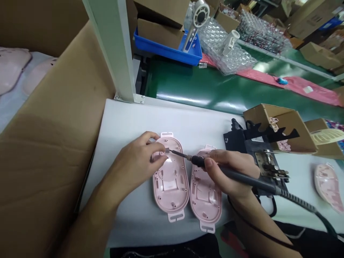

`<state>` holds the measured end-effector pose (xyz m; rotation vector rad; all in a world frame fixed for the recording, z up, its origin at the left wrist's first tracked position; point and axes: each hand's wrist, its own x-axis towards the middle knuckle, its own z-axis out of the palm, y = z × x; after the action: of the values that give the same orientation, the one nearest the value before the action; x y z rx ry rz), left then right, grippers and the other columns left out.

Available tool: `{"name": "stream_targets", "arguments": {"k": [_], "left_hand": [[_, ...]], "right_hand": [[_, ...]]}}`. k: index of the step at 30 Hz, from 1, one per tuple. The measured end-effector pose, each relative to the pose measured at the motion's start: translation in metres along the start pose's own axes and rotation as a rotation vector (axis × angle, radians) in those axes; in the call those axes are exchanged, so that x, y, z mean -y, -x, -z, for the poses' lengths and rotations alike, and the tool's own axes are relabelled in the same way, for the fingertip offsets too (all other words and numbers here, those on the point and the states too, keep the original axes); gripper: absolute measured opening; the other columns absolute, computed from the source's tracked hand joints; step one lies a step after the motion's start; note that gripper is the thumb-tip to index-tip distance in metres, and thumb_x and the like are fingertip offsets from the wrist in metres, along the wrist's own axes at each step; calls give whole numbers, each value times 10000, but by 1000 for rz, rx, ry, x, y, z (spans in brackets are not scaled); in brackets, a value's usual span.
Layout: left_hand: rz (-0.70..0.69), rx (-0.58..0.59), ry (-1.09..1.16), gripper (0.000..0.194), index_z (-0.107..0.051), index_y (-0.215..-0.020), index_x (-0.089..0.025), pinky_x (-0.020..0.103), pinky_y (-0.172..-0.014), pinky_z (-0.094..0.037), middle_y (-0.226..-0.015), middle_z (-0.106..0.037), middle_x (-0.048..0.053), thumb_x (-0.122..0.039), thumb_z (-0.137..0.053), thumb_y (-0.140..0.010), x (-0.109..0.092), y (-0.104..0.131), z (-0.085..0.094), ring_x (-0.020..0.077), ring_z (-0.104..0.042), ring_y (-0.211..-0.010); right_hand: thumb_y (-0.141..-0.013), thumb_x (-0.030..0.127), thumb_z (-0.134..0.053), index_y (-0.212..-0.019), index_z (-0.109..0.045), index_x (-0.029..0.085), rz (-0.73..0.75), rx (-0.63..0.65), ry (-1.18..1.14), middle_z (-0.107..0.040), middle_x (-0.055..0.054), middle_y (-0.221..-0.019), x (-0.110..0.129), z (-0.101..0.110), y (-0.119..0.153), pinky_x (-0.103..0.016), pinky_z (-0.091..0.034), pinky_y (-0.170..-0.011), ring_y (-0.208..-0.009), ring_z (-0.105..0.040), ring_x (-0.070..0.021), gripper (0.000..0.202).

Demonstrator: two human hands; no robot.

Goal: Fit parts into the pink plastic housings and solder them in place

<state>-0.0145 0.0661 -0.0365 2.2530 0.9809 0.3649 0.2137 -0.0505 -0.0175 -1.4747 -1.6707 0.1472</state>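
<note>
2 hands (142, 154) (232, 168), 1 soldering iron (198, 161), 1 small grey piece (167, 150), 2 oval pink shells (170, 173) (206, 206) beneath, 1 white surface (134, 122); beyond it, 1 blue tray (169, 50) and 2 white handheld devices (192, 30) (230, 43).

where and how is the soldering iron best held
Probably by the thick black handle of the soldering iron, coming from the picture's right, the cable side. The handle is long and rounded, lying nearly crosswise, while the thin metal tip points left over the left pink shell and could be hot, so stay behind it.
</note>
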Motion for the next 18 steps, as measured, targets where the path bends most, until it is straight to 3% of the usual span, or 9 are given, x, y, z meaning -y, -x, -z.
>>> {"name": "stream_targets", "arguments": {"k": [6,11,18], "left_hand": [[-108,-50,-4,169,-779,-1026,-209,383,-920,-612,-1272,-698,69,-261,-631,-962,0,-1,-7,226,-689,-1099],[-162,-123,-54,205,-769,-1024,-191,351,-930,-614,-1211,-733,52,-190,-569,-979,1,-2,-10,196,-704,-1045],[-170,-128,-47,208,-783,-1002,-179,314,-822,-616,-1168,-734,48,-165,-580,-961,2,-2,-11,179,-714,-964]], "right_hand": [[-843,100,-673,-834,-657,246,44,32,-18,-702,21,-660,0,-5,2,-269,-598,-514,-572,-706,-168,148],[-837,76,-667,-864,-661,240,79,18,-40,-691,7,-665,-3,-7,4,-271,-571,-461,-544,-680,-163,166],[-834,69,-681,-865,-669,234,67,20,-66,-686,5,-676,-7,-7,4,-273,-594,-502,-585,-699,-167,168]]}}
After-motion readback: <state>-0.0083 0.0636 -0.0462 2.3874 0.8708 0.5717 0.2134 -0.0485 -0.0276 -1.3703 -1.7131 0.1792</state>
